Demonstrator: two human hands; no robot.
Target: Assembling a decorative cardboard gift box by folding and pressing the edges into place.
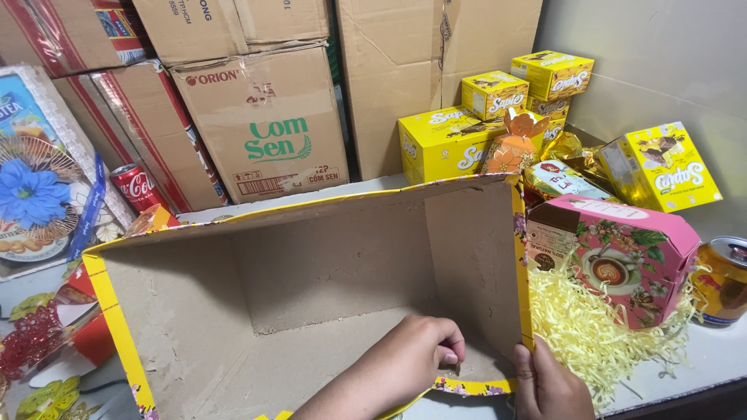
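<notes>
Shop stockroom or gift-packing corner. Evidence: sealed brown shipping cartons (264, 117) stacked well beyond the left hand (412, 362); several identical yellow snack boxes (447, 144) piled beyond the right hand (548, 385); pale yellow shredded paper filling (591, 327) just right of it; a pink floral tea box (622, 260) above that.

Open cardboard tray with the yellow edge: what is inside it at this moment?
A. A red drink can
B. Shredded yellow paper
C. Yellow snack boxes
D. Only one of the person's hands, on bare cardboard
D: the tray shows bare grey-brown cardboard, with only the left hand curled on its floor; the shredded paper lies outside to its right, where the right hand grips the corner.
</notes>
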